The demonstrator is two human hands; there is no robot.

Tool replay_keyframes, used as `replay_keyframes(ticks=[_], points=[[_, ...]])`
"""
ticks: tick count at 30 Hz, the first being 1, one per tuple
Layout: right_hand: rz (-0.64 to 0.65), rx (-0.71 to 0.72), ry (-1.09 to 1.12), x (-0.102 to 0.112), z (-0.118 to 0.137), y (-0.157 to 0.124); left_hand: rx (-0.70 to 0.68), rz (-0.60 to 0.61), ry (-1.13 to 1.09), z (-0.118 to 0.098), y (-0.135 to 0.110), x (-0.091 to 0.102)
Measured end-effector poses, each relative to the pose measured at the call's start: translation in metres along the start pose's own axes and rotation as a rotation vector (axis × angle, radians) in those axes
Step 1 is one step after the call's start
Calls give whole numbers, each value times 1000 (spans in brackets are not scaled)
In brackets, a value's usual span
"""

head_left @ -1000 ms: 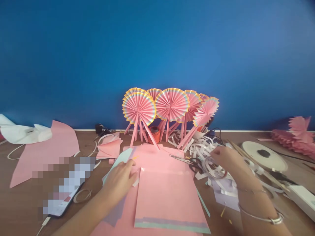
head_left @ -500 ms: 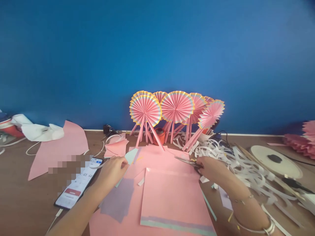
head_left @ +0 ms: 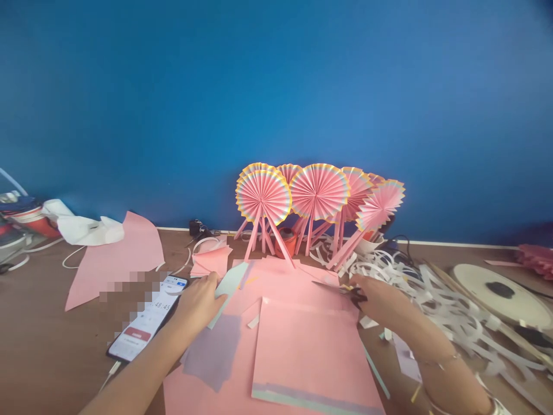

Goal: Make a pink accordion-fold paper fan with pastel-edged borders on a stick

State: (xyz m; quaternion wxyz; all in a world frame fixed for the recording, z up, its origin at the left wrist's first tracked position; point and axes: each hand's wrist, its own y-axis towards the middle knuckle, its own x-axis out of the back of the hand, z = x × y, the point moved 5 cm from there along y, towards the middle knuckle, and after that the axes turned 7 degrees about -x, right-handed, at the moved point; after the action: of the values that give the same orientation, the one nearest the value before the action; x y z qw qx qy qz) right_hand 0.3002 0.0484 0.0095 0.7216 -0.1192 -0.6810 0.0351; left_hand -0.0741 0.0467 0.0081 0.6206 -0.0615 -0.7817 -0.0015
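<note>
My right hand [head_left: 371, 297] is closed round the handles of a pair of scissors [head_left: 330, 287], whose blades point left over the pink paper [head_left: 280, 274]. My left hand [head_left: 201, 302] rests at the left edge of a pale blue-green paper piece [head_left: 231, 283], thumb and fingers apart. Between my hands lies a pink paper sheet [head_left: 313, 346] with grey-purple and pale green bands along its near edge. Some grey-purple paper pieces [head_left: 213, 351] lie to its left. A small white scrap [head_left: 253, 321] is beside the sheet.
Pink pleated paper fans [head_left: 318, 192] on paper legs stand at the back by an orange-red container [head_left: 285, 242]. Curled white paper strips [head_left: 444, 311] are heaped at right, near a pale round disc [head_left: 505, 295]. A phone [head_left: 149, 320] lies left, with another pink sheet [head_left: 116, 259] behind it.
The view has shifted slightly left. My left thumb has moved away from its fingers, showing more of the pale blue-green paper. My right hand still holds the scissors.
</note>
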Motion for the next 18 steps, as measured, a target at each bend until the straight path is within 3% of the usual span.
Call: replay_keyframes(ticks=[9, 14, 18], points=[[7, 143, 305, 19, -11, -4, 46, 5, -172, 7, 3, 0], [155, 238, 666, 26, -12, -10, 29, -23, -326, 7, -2, 13], [129, 187, 884, 33, -14, -11, -7, -35, -499, 5, -7, 28]])
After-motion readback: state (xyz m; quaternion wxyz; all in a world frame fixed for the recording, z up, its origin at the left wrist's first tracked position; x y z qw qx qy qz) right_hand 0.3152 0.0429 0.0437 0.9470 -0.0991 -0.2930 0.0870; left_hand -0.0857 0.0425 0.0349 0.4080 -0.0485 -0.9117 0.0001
